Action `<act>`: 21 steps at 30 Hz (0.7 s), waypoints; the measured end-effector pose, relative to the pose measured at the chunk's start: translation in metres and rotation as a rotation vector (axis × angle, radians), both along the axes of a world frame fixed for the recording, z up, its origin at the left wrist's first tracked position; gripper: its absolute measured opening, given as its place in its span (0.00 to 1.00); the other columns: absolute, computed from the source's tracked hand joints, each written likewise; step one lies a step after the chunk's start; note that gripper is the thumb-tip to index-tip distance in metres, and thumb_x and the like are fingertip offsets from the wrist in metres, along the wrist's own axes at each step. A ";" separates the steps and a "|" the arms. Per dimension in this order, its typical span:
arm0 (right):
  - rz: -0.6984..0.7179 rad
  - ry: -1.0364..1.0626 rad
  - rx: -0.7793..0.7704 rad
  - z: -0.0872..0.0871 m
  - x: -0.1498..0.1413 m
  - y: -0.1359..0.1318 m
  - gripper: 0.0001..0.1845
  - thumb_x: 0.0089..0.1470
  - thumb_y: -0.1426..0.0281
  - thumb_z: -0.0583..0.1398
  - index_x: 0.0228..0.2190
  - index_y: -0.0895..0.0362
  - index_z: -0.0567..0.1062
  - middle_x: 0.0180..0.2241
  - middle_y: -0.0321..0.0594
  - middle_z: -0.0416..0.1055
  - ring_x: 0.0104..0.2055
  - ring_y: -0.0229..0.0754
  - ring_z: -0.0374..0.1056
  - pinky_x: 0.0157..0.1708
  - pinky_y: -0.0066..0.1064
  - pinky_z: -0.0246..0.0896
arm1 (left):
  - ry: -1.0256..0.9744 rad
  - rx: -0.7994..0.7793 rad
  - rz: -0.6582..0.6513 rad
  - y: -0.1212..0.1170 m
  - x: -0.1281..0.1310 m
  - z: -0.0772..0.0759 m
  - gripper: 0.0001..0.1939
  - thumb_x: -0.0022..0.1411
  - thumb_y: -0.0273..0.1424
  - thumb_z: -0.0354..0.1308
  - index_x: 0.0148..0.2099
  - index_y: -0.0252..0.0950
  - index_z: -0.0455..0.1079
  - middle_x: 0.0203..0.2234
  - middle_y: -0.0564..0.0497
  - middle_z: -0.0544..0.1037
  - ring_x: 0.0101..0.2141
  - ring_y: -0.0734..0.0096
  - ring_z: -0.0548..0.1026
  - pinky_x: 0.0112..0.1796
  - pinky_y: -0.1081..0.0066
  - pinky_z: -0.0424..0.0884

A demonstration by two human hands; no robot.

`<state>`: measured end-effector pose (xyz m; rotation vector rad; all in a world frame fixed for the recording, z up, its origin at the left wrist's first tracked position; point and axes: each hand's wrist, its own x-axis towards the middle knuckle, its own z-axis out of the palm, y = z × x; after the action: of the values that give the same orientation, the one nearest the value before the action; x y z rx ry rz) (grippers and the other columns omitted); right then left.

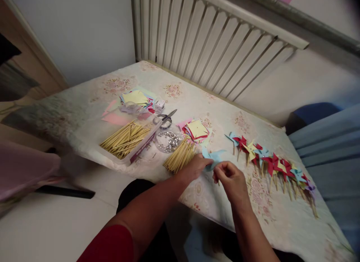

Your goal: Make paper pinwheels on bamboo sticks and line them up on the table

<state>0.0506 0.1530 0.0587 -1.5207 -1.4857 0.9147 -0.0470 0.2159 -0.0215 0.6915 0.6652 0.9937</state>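
Note:
My left hand (196,166) pinches a light blue paper pinwheel (214,157) near the table's front edge. Just right of it, my right hand (230,176) is closed, thumb and fingertips pressed together. A small stick-like tip shows below those fingers, but what they hold is mostly hidden. Left of my left hand lies a bundle of thin wooden sticks (180,155). Behind the bundle are a stack of cut paper squares (197,129), yellow on top, and a clear round dish of small shiny metal pieces (172,141).
Finished-looking pinwheels (272,163) lie in a row on the right. On the left stands a plastic box of sticks (128,158), with scissors (166,119), a small white box (159,105) and more coloured paper (135,99) behind. A radiator (208,44) borders the floral-covered table (173,90).

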 end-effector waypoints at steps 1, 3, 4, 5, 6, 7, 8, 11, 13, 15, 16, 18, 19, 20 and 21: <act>-0.029 -0.029 -0.031 -0.011 0.010 -0.010 0.09 0.49 0.64 0.61 0.24 0.56 0.69 0.17 0.32 0.68 0.19 0.35 0.63 0.22 0.26 0.59 | -0.001 -0.024 0.008 -0.001 -0.001 0.003 0.09 0.43 0.31 0.63 0.24 0.33 0.67 0.16 0.56 0.68 0.20 0.77 0.64 0.24 0.74 0.60; -0.080 -0.124 -0.087 -0.034 0.027 -0.029 0.10 0.49 0.63 0.60 0.24 0.56 0.70 0.17 0.32 0.67 0.19 0.36 0.62 0.21 0.27 0.57 | 0.002 -0.065 0.021 -0.001 -0.003 0.005 0.08 0.41 0.29 0.63 0.25 0.33 0.68 0.17 0.57 0.69 0.20 0.77 0.64 0.23 0.75 0.60; -0.084 -0.170 -0.108 -0.045 0.034 -0.037 0.10 0.50 0.62 0.59 0.24 0.56 0.70 0.17 0.33 0.66 0.19 0.37 0.61 0.21 0.27 0.57 | 0.006 -0.079 0.017 -0.001 -0.003 0.005 0.08 0.40 0.29 0.63 0.25 0.32 0.68 0.17 0.57 0.69 0.19 0.78 0.64 0.23 0.75 0.60; -0.089 -0.235 -0.106 -0.054 0.040 -0.043 0.11 0.50 0.62 0.58 0.23 0.56 0.71 0.17 0.33 0.66 0.19 0.37 0.61 0.21 0.27 0.56 | 0.010 -0.086 0.014 -0.001 -0.003 0.004 0.08 0.40 0.28 0.64 0.25 0.32 0.69 0.16 0.58 0.70 0.19 0.78 0.64 0.23 0.76 0.59; -0.078 -0.317 -0.090 -0.063 0.045 -0.049 0.11 0.50 0.63 0.57 0.22 0.56 0.71 0.17 0.34 0.66 0.20 0.38 0.62 0.22 0.28 0.56 | 0.010 -0.088 0.012 0.000 -0.002 0.002 0.08 0.41 0.28 0.64 0.26 0.32 0.69 0.17 0.58 0.70 0.19 0.79 0.65 0.23 0.76 0.59; -0.062 -0.393 -0.060 -0.069 0.048 -0.053 0.10 0.50 0.64 0.57 0.21 0.56 0.71 0.18 0.35 0.68 0.21 0.38 0.63 0.24 0.28 0.56 | 0.006 -0.088 0.010 0.001 -0.001 -0.001 0.08 0.41 0.28 0.64 0.27 0.32 0.69 0.18 0.57 0.71 0.19 0.78 0.65 0.24 0.76 0.60; -0.045 -0.460 -0.036 -0.075 0.051 -0.056 0.10 0.50 0.66 0.56 0.21 0.56 0.71 0.19 0.36 0.69 0.23 0.39 0.64 0.25 0.28 0.56 | -0.013 -0.085 0.014 0.002 0.001 -0.004 0.09 0.42 0.28 0.64 0.28 0.32 0.70 0.19 0.57 0.73 0.20 0.78 0.66 0.25 0.76 0.61; -0.007 -0.591 -0.016 -0.083 0.052 -0.060 0.09 0.50 0.70 0.54 0.22 0.56 0.72 0.22 0.39 0.71 0.26 0.40 0.66 0.29 0.29 0.56 | -0.059 -0.042 -0.002 0.006 0.004 -0.014 0.10 0.43 0.28 0.63 0.32 0.33 0.72 0.23 0.55 0.76 0.23 0.76 0.70 0.28 0.75 0.64; 0.011 -0.645 -0.022 -0.086 0.050 -0.059 0.09 0.51 0.72 0.54 0.23 0.57 0.73 0.25 0.41 0.73 0.29 0.41 0.68 0.32 0.29 0.57 | -0.058 -0.037 -0.018 0.008 0.006 -0.018 0.11 0.43 0.28 0.64 0.33 0.33 0.73 0.24 0.55 0.77 0.24 0.75 0.71 0.29 0.75 0.65; 0.027 -0.683 -0.027 -0.087 0.048 -0.058 0.09 0.51 0.74 0.53 0.25 0.57 0.73 0.27 0.42 0.73 0.31 0.42 0.68 0.33 0.30 0.57 | -0.047 -0.050 -0.024 0.010 0.006 -0.019 0.11 0.43 0.27 0.64 0.33 0.34 0.73 0.23 0.55 0.77 0.24 0.74 0.71 0.29 0.75 0.66; 0.037 -0.693 -0.029 -0.088 0.048 -0.057 0.10 0.51 0.75 0.53 0.26 0.58 0.74 0.28 0.42 0.73 0.31 0.42 0.68 0.34 0.30 0.57 | -0.045 -0.057 -0.024 0.010 0.006 -0.019 0.10 0.43 0.27 0.64 0.33 0.34 0.73 0.23 0.55 0.76 0.24 0.74 0.71 0.29 0.75 0.66; 0.061 -0.701 -0.029 -0.090 0.049 -0.057 0.10 0.51 0.76 0.52 0.26 0.58 0.74 0.28 0.42 0.73 0.32 0.42 0.68 0.35 0.29 0.57 | -0.049 -0.066 -0.022 0.010 0.006 -0.017 0.09 0.43 0.27 0.64 0.31 0.34 0.73 0.22 0.55 0.76 0.23 0.75 0.71 0.28 0.75 0.65; 0.074 -0.702 -0.026 -0.090 0.049 -0.057 0.11 0.51 0.77 0.52 0.27 0.58 0.74 0.28 0.42 0.73 0.32 0.42 0.68 0.35 0.29 0.57 | -0.053 -0.070 -0.021 0.010 0.005 -0.015 0.08 0.43 0.27 0.64 0.31 0.34 0.72 0.21 0.55 0.76 0.23 0.75 0.70 0.28 0.75 0.65; 0.083 -0.702 -0.023 -0.091 0.050 -0.056 0.11 0.51 0.77 0.52 0.27 0.58 0.74 0.28 0.42 0.73 0.32 0.42 0.68 0.35 0.29 0.57 | -0.057 -0.076 -0.022 0.009 0.005 -0.013 0.08 0.43 0.27 0.64 0.30 0.34 0.72 0.21 0.56 0.76 0.22 0.76 0.70 0.28 0.75 0.64; 0.090 -0.703 -0.019 -0.091 0.051 -0.056 0.11 0.51 0.78 0.52 0.27 0.58 0.74 0.29 0.42 0.72 0.32 0.41 0.68 0.35 0.29 0.57 | -0.059 -0.083 -0.022 0.009 0.005 -0.012 0.08 0.43 0.27 0.64 0.30 0.34 0.72 0.21 0.56 0.75 0.22 0.76 0.69 0.28 0.75 0.64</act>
<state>0.1015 0.0967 -0.0323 -1.9122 -2.0439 0.4457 -0.0422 0.2246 -0.0334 0.5937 0.6421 0.9577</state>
